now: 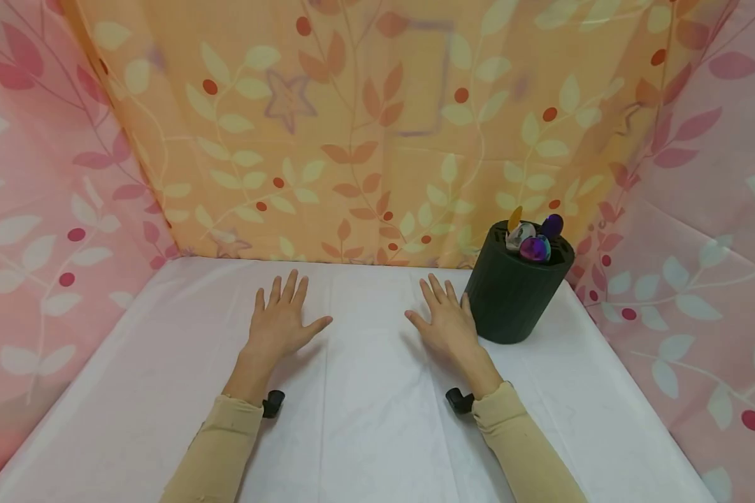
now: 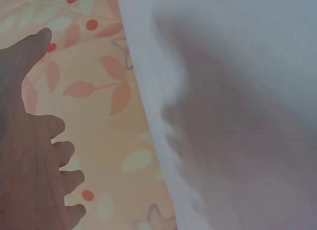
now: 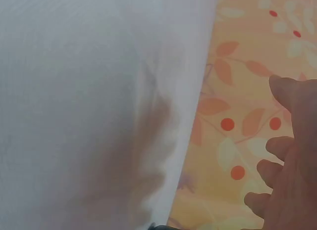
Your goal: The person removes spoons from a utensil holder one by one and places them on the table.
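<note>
My left hand [image 1: 278,327] is spread over the white table, its fingers straight and its thumb out to the right. Nothing is in it. My right hand [image 1: 448,323] is spread in the same way, with the thumb pointing left, and it too holds nothing. Just right of that hand stands a dark green cylindrical holder [image 1: 509,297]; the hand's outer edge overlaps it in the head view. Rounded tops rise from the holder: a purple-blue shiny one [image 1: 535,248], a dark purple one [image 1: 551,226], a silvery one [image 1: 519,236] and a yellow one [image 1: 514,219]. Their lower parts are hidden inside.
A white cloth [image 1: 377,419] covers the table. Behind it hangs an orange leaf-patterned curtain [image 1: 365,140], with pink leaf-patterned curtains on the left [image 1: 50,230] and right [image 1: 698,244]. Each wrist wears a small black camera. Both hands cast shadows on the cloth.
</note>
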Action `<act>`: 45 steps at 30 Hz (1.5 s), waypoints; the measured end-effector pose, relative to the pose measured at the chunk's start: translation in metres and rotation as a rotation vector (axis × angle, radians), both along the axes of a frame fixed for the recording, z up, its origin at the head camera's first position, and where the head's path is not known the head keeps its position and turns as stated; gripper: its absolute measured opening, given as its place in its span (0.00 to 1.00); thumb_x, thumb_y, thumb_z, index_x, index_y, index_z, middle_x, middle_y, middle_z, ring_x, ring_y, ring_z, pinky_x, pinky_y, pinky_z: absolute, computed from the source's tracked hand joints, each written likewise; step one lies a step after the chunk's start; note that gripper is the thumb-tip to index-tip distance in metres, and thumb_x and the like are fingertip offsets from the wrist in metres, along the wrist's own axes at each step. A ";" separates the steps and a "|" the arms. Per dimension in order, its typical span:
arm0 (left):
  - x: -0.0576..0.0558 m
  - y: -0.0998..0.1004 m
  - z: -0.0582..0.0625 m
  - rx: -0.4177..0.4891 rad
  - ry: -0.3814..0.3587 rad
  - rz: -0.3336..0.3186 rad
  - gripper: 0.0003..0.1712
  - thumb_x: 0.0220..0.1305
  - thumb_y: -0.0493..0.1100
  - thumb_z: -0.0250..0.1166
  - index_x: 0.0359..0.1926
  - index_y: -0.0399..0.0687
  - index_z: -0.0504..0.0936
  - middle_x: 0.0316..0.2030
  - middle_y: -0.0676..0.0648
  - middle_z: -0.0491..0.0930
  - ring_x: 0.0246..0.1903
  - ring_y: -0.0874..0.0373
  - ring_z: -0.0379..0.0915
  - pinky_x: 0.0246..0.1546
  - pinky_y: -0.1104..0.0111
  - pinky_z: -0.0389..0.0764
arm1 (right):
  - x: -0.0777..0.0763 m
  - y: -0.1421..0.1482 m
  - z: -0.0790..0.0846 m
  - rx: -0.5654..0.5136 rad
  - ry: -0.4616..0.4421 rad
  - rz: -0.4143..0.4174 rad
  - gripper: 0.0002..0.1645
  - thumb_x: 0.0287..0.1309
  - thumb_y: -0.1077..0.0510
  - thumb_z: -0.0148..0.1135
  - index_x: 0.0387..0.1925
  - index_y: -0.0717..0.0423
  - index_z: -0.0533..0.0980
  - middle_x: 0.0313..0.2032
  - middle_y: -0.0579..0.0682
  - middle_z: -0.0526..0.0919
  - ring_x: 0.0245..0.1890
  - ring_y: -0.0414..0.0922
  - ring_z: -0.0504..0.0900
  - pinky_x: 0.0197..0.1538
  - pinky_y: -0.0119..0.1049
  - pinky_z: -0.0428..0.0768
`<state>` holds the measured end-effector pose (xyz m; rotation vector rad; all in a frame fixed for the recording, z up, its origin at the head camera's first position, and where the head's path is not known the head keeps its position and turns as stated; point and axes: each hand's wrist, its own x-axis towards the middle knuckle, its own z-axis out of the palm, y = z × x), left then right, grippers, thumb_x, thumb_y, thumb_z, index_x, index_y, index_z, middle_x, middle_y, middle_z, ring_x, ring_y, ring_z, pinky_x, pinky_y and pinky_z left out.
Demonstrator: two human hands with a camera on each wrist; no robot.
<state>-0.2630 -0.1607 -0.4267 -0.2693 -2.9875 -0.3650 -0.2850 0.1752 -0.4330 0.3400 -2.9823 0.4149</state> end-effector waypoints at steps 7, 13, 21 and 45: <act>0.002 0.009 0.012 -0.002 0.048 -0.026 0.62 0.67 0.80 0.51 0.84 0.47 0.44 0.84 0.42 0.35 0.81 0.36 0.30 0.77 0.37 0.32 | 0.005 0.002 0.013 -0.015 0.029 0.019 0.50 0.74 0.29 0.50 0.84 0.45 0.49 0.84 0.49 0.43 0.82 0.58 0.42 0.78 0.68 0.38; 0.006 0.022 0.033 0.019 0.097 -0.061 0.61 0.67 0.80 0.51 0.84 0.48 0.44 0.84 0.45 0.34 0.82 0.40 0.26 0.78 0.37 0.32 | 0.013 0.004 0.026 -0.047 0.089 0.022 0.51 0.72 0.27 0.50 0.84 0.46 0.51 0.83 0.48 0.44 0.82 0.58 0.44 0.79 0.67 0.38; 0.006 0.047 0.062 0.008 0.148 -0.105 0.61 0.68 0.80 0.51 0.85 0.51 0.41 0.84 0.48 0.31 0.82 0.44 0.23 0.78 0.40 0.31 | 0.028 0.012 0.047 -0.095 0.185 0.033 0.51 0.72 0.30 0.53 0.84 0.45 0.48 0.83 0.47 0.46 0.82 0.57 0.44 0.79 0.67 0.40; -0.020 0.155 0.110 -0.056 0.232 -0.259 0.57 0.71 0.78 0.47 0.85 0.52 0.40 0.84 0.49 0.31 0.82 0.47 0.25 0.80 0.44 0.35 | 0.057 0.087 0.095 -0.286 0.644 0.016 0.46 0.74 0.35 0.55 0.80 0.57 0.58 0.81 0.53 0.56 0.80 0.61 0.53 0.77 0.69 0.49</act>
